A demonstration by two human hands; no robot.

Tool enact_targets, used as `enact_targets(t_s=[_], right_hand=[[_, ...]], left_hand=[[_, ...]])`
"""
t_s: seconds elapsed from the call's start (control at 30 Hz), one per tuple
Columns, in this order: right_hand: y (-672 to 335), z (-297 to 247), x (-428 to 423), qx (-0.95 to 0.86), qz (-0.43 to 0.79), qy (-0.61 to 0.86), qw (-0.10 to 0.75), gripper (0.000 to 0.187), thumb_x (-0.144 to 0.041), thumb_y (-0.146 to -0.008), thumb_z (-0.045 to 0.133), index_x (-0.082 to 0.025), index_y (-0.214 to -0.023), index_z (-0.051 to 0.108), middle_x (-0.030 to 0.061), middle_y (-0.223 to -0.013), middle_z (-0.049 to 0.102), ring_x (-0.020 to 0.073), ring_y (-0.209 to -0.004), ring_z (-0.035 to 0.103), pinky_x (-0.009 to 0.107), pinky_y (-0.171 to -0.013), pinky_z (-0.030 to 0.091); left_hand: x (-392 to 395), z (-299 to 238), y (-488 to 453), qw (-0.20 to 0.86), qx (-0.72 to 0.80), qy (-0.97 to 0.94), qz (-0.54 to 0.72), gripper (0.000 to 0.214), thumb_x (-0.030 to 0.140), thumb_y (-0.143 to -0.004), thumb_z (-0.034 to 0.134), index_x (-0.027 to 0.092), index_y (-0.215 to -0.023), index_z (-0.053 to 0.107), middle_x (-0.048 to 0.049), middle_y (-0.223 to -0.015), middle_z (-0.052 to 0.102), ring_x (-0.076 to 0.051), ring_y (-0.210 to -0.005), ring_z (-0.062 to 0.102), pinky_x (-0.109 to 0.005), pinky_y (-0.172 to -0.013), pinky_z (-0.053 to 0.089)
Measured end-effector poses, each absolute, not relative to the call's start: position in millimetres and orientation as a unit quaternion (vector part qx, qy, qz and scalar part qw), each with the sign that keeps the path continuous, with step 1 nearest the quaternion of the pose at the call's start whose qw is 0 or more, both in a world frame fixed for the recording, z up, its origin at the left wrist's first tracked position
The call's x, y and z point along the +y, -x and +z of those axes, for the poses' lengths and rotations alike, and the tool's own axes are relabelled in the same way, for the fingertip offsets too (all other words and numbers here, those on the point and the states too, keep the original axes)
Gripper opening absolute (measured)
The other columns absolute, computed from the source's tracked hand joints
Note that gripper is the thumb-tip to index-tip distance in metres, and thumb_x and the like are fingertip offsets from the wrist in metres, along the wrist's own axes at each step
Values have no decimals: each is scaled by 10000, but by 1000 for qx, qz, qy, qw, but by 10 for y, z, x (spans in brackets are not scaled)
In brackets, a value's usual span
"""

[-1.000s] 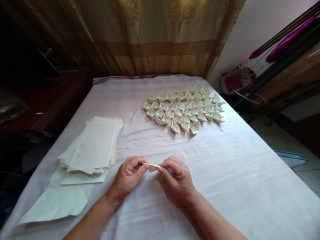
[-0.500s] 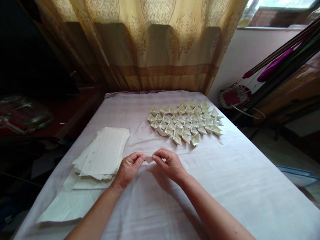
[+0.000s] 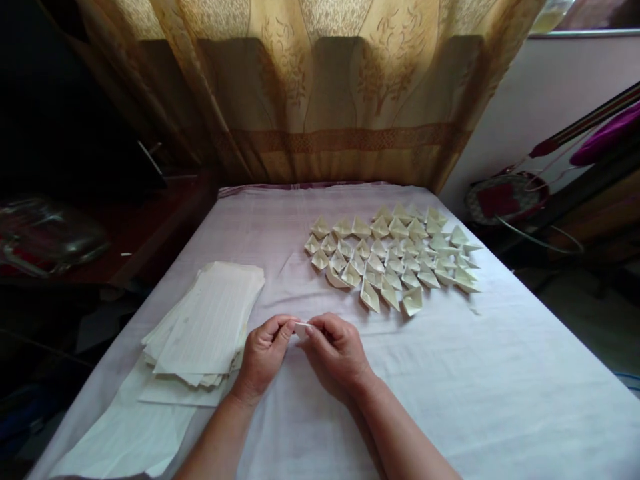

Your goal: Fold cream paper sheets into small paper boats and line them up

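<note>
Item: folded paper piece [image 3: 301, 329], small, white, held just above the worktop [image 3: 450, 373] near its front middle, between the two hands. Left hand [image 3: 265, 357]: fingers [image 3: 286, 327] pinched on the piece's left end, thumb against forefinger, the other fingers curled under. Right hand [image 3: 337, 353]: fingers [image 3: 314, 329] pinched on the piece's right end, knuckles up; the two sets of fingertips almost meet over the paper. How far the piece is folded cannot be told, since most of it is hidden by the fingertips. Both forearms enter from 6 o'clock. Worktop: covered in a white cloth with light creases. Stack of lined sheets [image 3: 210, 327]: at 9 o'clock from the hands, just beside the left hand, fanned unevenly. Loose sheets [image 3: 125, 433]: larger and flat, partly under the stack, running towards 7 o'clock. Paper boats [image 3: 393, 257]: several dozen, cream-white, standing in close rows at 1 o'clock from the hands — well apart from them, the nearest row ending in three larger boats. Curtain [image 3: 325, 87]: tan with a tree pattern and a woven band, hanging behind the far edge at 12 o'clock. Dark furniture at 9 to 10 o'clock; detail too dim to tell.
</note>
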State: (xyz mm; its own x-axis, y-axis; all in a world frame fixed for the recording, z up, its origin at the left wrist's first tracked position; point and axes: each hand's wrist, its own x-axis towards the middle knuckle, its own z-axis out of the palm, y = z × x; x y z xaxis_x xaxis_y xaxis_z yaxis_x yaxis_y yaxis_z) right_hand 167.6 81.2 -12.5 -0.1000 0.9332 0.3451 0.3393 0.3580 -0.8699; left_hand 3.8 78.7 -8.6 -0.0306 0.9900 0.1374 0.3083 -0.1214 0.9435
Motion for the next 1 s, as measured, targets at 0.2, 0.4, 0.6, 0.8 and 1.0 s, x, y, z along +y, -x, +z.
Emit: enact_targets(t_s=[0.2,0.4,0.6,0.8,1.0], right_hand=[[-1695,-134,813,-650,331,461,505,165,-259,-897,614,-194,-768,693,4,-664,666,119,-596,588,214,-583,423],[-1705,-137,801,-638,377,465,485,160,-298,-892,626,-200,-799,713,8,-686,692,126,-606,612,209,-576,444],[-1710,-86,805,-618,376,491,485,185,-276,-871,584,-182,-725,647,-10,-630,627,110,-565,554,196,-547,420],[-1693,-96,808,-638,330,496,487,253,-267,-888,552,-188,-649,585,-31,-559,559,96,-517,496,199,-524,361],[-1686,-87,782,-633,329,509,482,269,-275,-904,538,-191,-651,571,-31,-566,555,97,-529,489,202,-531,356]], left_hand=[[738,-63,-73,422,553,-591,407,252,386,-820,645,177,-951,698,-15,-752,723,-141,-649,648,-206,-595,508],[733,-23,-71,413,567,-600,384,217,364,-826,633,174,-725,657,4,-665,661,-114,-608,570,-182,-552,443],[734,-28,-32,469,555,-558,401,207,361,-821,613,162,-773,643,-5,-697,659,-128,-645,594,-209,-598,475],[731,-28,-36,482,542,-567,390,224,363,-832,606,149,-842,672,-29,-748,693,-145,-678,624,-222,-621,491],[738,-11,-35,495,528,-564,398,252,375,-841,607,151,-911,698,-51,-840,734,-163,-746,653,-231,-668,508]])
